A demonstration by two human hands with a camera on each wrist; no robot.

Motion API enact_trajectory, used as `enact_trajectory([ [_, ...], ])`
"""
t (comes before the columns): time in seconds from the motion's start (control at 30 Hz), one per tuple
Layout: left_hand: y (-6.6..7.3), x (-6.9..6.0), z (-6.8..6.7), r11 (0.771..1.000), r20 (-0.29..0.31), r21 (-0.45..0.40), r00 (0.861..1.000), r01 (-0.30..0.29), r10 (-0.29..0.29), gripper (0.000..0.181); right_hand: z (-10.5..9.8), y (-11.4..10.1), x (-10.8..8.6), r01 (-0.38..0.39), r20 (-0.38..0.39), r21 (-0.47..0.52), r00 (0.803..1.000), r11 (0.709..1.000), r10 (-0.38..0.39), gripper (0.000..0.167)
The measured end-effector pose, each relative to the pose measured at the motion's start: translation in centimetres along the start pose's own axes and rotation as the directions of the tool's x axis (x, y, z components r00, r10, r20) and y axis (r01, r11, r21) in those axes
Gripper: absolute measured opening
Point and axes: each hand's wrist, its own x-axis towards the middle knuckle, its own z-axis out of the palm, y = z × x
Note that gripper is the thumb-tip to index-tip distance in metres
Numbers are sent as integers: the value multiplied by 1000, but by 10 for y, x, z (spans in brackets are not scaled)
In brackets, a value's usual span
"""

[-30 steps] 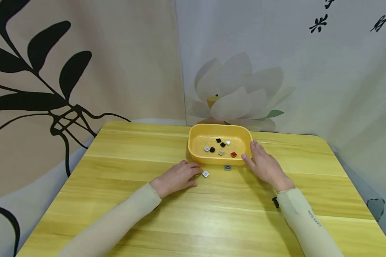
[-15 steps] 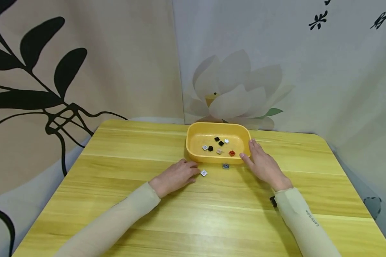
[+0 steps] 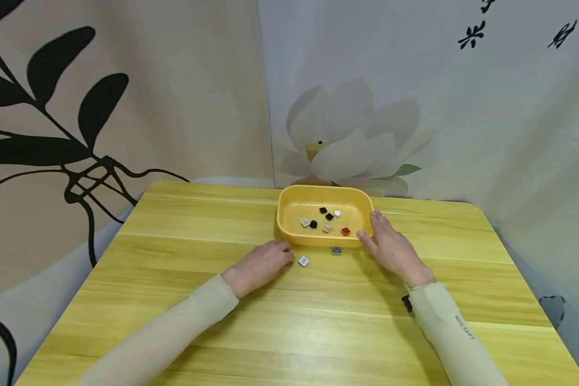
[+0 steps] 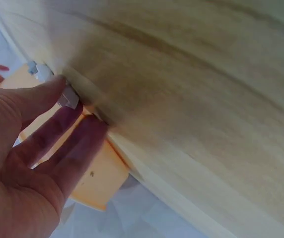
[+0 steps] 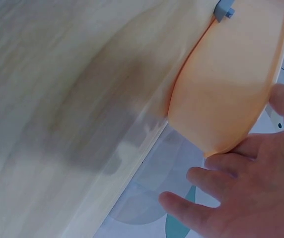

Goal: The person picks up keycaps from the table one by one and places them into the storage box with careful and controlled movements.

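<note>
My left hand [image 3: 260, 268] pinches a small whitish block [image 4: 69, 96] between thumb and fingertips, just above the table. That block is hidden by the fingers in the head view. Close to these fingertips a white square piece [image 3: 303, 261] lies on the table. A grey square piece [image 3: 336, 250] sits against the front wall of the yellow tray [image 3: 309, 240]. At the tray's right front corner my right hand [image 3: 393, 252] rests with fairly straight fingers, the thumb at the rim and the fingers along the right end, as the right wrist view [image 5: 261, 193] also shows.
Inside the tray lie several small pieces: black ones [image 3: 323, 210], white ones [image 3: 337, 213] and a red one [image 3: 345, 231]. The tray stands near the back edge of the wooden table [image 3: 280, 332]. A printed curtain [image 3: 212, 107] hangs behind it.
My left fingers have drawn closer together beside the white piece. The right hand stays at the tray's corner. The head view has shifted slightly.
</note>
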Motion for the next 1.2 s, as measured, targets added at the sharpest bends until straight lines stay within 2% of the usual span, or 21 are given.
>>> enact_trajectory([
  [0.23, 2, -3, 2, 1000, -14, 11, 1000, -1, 2, 17, 1, 0, -2, 3, 4, 1, 1000, 1000, -3, 87],
  [0.33, 2, -4, -1, 1000, -44, -1, 999, -15, 15, 17, 1, 0, -2, 2, 6, 5, 1000, 1000, -2, 88],
  [0.43, 3, -3, -8, 999, -110, -10, 993, -32, 30, 12, 1, 0, -2, 3, 6, 7, 1000, 1000, -3, 89],
  [0.57, 2, 3, -22, 999, -203, 0, 979, -32, 31, 13, 0, -1, -2, 5, 0, 6, 1000, 1000, -5, 88],
  [0.8, -1, 21, -43, 1000, -275, -25, 961, -9, 2, 20, -1, 0, -1, 0, 0, 6, 1000, 1000, 0, 88],
  [0.97, -4, 37, -48, 998, -288, -66, 957, -7, -12, 22, 0, 0, -1, 0, 0, 9, 1000, 1000, 0, 88],
  [1.2, -6, 58, -48, 996, -228, -85, 973, 24, -43, 18, 2, 1, 0, -3, 1, 8, 1000, 1000, 3, 88],
])
